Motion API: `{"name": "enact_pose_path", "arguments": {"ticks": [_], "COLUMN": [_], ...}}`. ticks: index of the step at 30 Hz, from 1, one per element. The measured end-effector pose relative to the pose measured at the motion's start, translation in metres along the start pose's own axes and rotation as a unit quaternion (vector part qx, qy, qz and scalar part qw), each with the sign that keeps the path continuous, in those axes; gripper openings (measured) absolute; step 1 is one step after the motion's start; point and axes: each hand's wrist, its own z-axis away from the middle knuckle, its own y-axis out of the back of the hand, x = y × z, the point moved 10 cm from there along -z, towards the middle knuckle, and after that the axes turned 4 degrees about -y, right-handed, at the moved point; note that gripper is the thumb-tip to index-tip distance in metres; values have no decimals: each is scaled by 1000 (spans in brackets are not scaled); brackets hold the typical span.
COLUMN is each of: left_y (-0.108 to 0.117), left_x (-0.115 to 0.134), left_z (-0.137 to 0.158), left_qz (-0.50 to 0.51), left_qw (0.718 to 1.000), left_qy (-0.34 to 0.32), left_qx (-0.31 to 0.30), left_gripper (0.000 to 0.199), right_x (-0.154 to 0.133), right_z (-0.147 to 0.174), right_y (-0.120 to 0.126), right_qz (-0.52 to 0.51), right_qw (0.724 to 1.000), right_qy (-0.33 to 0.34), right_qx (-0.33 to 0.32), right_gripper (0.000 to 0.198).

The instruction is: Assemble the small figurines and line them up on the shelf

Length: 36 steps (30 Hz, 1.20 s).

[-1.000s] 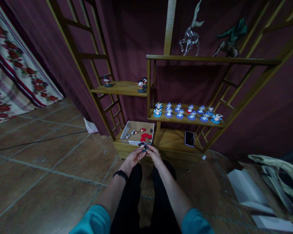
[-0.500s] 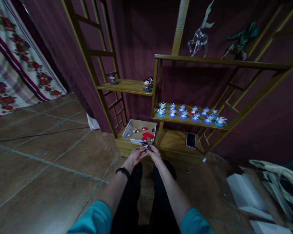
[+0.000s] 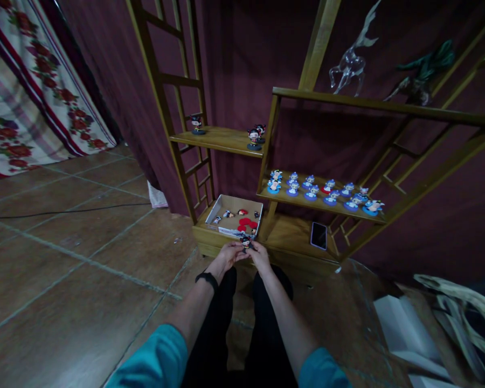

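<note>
Between my two hands, just in front of the shelf unit, is a small black-haired figurine [image 3: 246,243], held upright. My left hand [image 3: 229,255] grips it from the left and my right hand [image 3: 260,255] from the right, fingers closed around its lower part, so the base is mostly hidden. Right behind it, an open cardboard box [image 3: 222,230] holds several loose figurines and red round pieces [image 3: 246,222]. On the upper left shelf [image 3: 226,141] stand similar figurines: one [image 3: 196,125] at the left end, and a pair [image 3: 254,138] at the right end.
Several blue and purple figurines [image 3: 311,192] stand in two rows on the middle right shelf. A phone [image 3: 319,236] lies on the bottom board. Above are a clear horse figure [image 3: 350,67] and a green statue [image 3: 426,67]. White boxes [image 3: 406,331] sit on the right floor.
The camera view has turned slightly, so the shelf unit appears shifted to the right. Both hands still hold the same figurine in nearly the same place.
</note>
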Motion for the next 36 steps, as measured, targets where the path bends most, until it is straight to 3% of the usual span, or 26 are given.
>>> {"name": "enact_pose_path", "arguments": {"ticks": [10,19,29,36], "left_y": [2,-1,-15,-14], "left_x": [-1,12,21,24], "left_z": [-2,7,15,15], "left_qz": [1,34,46,28], "left_qw": [1000,998,994,991], "left_qy": [-2,-44,-72,-110], "left_qx": [16,14,-62,-64], "left_gripper": [11,15,23,21], "right_x": [15,26,2,-5], "right_z": [-1,1,12,15], "right_y": [-1,0,-7,-5], "right_qz": [-34,-93,-155,-125], "right_qw": [997,988,984,990], "right_qy": [-70,-119,-78,-63], "right_qx": [10,16,-34,-21], "right_gripper": [37,45,47,47]}}
